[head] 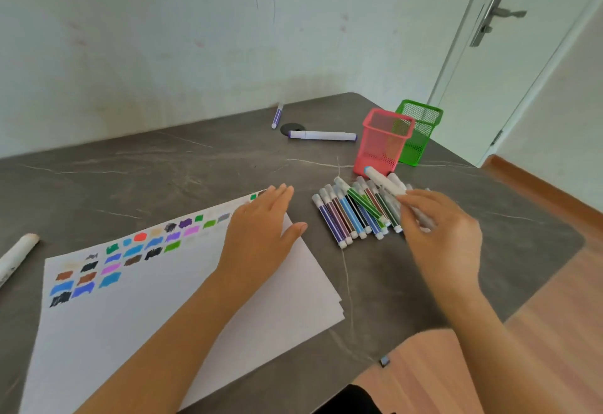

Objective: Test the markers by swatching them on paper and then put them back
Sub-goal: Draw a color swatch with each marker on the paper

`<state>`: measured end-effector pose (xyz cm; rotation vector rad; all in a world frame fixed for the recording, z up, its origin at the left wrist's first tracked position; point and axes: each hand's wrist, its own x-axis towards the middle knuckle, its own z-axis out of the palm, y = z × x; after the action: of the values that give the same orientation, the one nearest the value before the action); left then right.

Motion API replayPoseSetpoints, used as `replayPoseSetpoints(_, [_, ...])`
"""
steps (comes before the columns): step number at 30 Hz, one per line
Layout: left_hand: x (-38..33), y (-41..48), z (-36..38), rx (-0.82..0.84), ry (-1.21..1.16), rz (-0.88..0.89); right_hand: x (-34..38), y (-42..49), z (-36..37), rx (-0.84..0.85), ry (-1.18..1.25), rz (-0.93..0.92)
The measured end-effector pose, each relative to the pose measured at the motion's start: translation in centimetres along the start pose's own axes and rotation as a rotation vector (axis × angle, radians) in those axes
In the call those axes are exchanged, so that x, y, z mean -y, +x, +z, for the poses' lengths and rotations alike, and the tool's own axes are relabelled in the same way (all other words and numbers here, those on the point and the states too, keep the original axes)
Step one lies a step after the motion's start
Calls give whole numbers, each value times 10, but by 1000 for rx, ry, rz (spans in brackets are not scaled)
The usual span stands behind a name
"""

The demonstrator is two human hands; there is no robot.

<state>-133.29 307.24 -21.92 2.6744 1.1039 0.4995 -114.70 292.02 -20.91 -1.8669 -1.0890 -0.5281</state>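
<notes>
Markers piled on tabletop right of paper, near pink cup. Left hand flat, empty, pinning sheet. Right hand grip pinching white marker, likely selecting next swatch.

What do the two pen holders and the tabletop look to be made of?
Pink holder and green holder: fine see-through mesh with solid rims, probably painted metal, possibly plastic. Tabletop: dark grey, matte, with thin pale veins; it looks like stone or a stone-look slab, and which one cannot be told.

Marker pile before pink basket
</notes>
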Motion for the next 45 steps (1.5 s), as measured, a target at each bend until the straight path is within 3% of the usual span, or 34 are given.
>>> replayPoseSetpoints(11, [0, 1, 12, 64, 57, -75, -12, -5, 6, 100, -219, 114])
replayPoseSetpoints(16, [1, 1, 13, 64, 65, -77, -17, -5, 11, 121, -233, -1])
replayPoseSetpoints(23, [1, 2, 15, 70, 81, -82, -20, -6, 12, 137, -189, -13])
replayPoseSetpoints(33, [5, 10, 8, 31, 72, -64, 22, 40, 50, 144, -76, -149])
replayPoseSetpoints(38, [17, 29, 0, -9, 125, -77, 42, 71, 88, 284, -95, -194])
replayPoseSetpoints(45, [32, 68, 3, -61, 168, -75, 43, 98, 135, 511, -313, -190])
